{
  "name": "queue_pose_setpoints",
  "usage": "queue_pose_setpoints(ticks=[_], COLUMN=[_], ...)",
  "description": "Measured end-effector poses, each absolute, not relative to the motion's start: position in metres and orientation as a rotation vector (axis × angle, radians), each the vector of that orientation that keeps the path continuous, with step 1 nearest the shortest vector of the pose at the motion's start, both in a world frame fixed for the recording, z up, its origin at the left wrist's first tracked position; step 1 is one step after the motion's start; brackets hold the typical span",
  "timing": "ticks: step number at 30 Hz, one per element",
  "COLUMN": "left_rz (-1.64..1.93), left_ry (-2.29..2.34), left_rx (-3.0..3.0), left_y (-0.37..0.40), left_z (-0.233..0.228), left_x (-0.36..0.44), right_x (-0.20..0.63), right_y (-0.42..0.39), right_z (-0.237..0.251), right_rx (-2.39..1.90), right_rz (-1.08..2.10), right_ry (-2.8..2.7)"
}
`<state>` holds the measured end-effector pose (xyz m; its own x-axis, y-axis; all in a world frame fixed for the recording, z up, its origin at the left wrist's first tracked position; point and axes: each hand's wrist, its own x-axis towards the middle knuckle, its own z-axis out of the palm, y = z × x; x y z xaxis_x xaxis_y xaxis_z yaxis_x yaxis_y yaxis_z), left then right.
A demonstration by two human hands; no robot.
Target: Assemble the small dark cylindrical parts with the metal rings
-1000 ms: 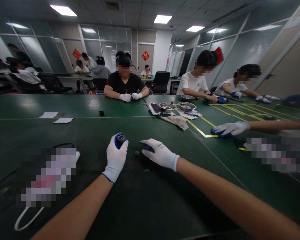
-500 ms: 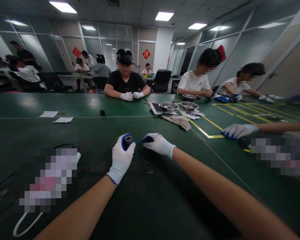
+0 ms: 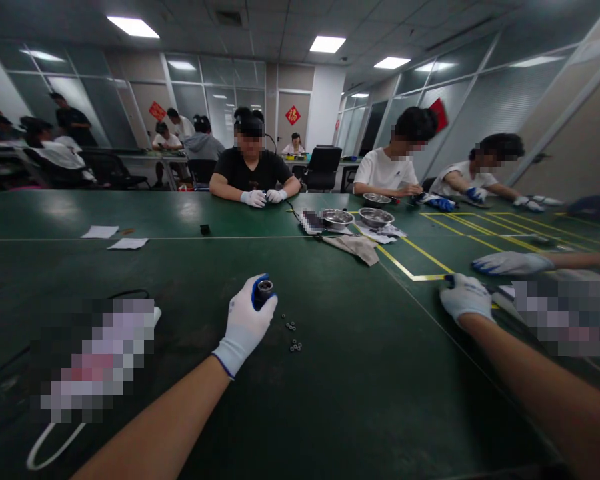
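Left hand holds a small metal cylinder above the green desk; right hand out wide.

Left hand (image 3: 245,323), white glove with blue fingertips, grip closed around a small metal cylinder (image 3: 265,288), open end up, held just above the desk (image 3: 330,400). Small dark rings (image 3: 293,337) lie loose on the desk just right of that hand. Right hand (image 3: 464,300), same glove, is well apart to the right, near a yellow tape line (image 3: 420,276); grip state cannot be told, nothing seen in it. A co-worker's gloved hand (image 3: 510,263) rests flat just beyond it. Farther off: steel bowls (image 3: 356,217), a cloth (image 3: 355,245), paper slips (image 3: 114,237).
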<state>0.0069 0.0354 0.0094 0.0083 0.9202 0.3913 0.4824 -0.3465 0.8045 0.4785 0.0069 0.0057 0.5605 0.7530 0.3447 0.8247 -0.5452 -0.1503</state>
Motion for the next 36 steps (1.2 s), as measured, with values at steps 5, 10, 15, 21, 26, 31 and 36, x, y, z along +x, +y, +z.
queue_pose_setpoints(ticks=[5, 10, 15, 21, 26, 31, 36], left_rz=[1.263, 1.209, 1.166, 1.277, 1.326, 1.418, 1.542], left_ry=[1.384, 1.444, 1.474, 1.361, 1.312, 1.351, 1.443], left_rx=[1.918, 1.915, 1.909, 2.037, 1.999, 1.980, 1.850], left_y=[0.031, 0.031, 0.031, 0.030, 0.030, 0.028, 0.029], left_z=[0.007, 0.005, 0.008, 0.007, 0.002, 0.005, 0.009], left_x=[0.009, 0.009, 0.008, 0.009, 0.009, 0.006, 0.004], right_x=[0.483, 0.451, 0.379, 0.247, 0.178, 0.178, 0.187], right_y=[-0.003, 0.011, 0.028, 0.031, 0.039, 0.040, 0.015], right_z=[0.000, 0.000, -0.002, -0.009, -0.015, -0.015, -0.001], right_rx=[-2.551, -2.344, -1.789, -1.285, -1.137, -1.118, -1.105], right_rz=[-0.340, -0.343, -0.253, 0.193, 0.289, 0.536, 0.678], right_ry=[-1.146, -1.219, -1.527, -1.756, -1.654, -1.787, -2.050])
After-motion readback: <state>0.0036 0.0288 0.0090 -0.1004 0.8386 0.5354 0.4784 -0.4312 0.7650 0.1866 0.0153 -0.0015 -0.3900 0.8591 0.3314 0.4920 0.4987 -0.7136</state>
